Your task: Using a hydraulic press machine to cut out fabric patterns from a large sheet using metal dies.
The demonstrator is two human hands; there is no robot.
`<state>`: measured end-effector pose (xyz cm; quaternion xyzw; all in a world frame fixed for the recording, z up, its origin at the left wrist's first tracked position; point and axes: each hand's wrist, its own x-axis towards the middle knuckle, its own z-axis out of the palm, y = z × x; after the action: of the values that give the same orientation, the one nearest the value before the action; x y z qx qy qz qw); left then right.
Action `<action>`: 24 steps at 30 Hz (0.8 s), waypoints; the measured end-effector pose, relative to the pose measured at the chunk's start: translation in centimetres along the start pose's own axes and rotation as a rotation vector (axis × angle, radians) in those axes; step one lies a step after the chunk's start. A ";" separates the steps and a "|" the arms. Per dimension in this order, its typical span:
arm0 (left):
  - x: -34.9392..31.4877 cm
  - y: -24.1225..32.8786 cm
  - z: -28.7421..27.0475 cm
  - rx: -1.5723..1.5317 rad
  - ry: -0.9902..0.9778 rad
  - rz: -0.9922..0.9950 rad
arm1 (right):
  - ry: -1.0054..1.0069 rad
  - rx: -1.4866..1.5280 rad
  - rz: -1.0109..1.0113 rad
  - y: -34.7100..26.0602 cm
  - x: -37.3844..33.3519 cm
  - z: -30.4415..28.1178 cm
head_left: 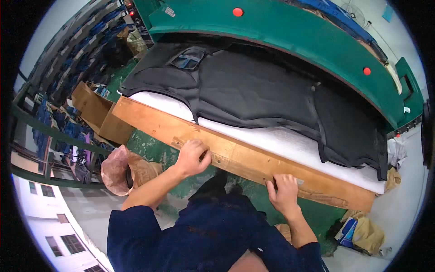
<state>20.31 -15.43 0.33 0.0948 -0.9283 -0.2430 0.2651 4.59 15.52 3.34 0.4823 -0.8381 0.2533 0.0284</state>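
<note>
A long wooden board (pixel 244 153) runs across in front of me, sloping down to the right. Left of its middle, my left hand (pixel 193 157) is closed over the near edge. My right hand (pixel 284 191) grips that same edge further right, its thumb against the side. Beyond the board lies a thick white fibrous pad (pixel 283 145). A large black moulded sheet (pixel 258 93) covers most of the pad, with a windowed opening at its upper left. Its back part lies beneath the green machine beam (pixel 290 38). The undersides of the board and my fingertips are hidden.
Red buttons (pixel 238 12) sit on the beam. Shelves of dark stacked pieces (pixel 68 54) stand at left, near an open cardboard box (pixel 93 109) and a brown paper bag (pixel 145 170). At lower right, a tan bag (pixel 368 233) rests beside a blue-and-white box (pixel 346 231).
</note>
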 end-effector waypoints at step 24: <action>25.0 -29.5 -9.9 0.034 -0.182 -0.290 | -0.136 0.108 -0.085 -15.3 41.3 15.3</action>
<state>5.96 -52.49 4.06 0.2098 -0.9291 -0.2703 0.1405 -1.81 -30.39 8.18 0.5341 -0.8021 0.2634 -0.0438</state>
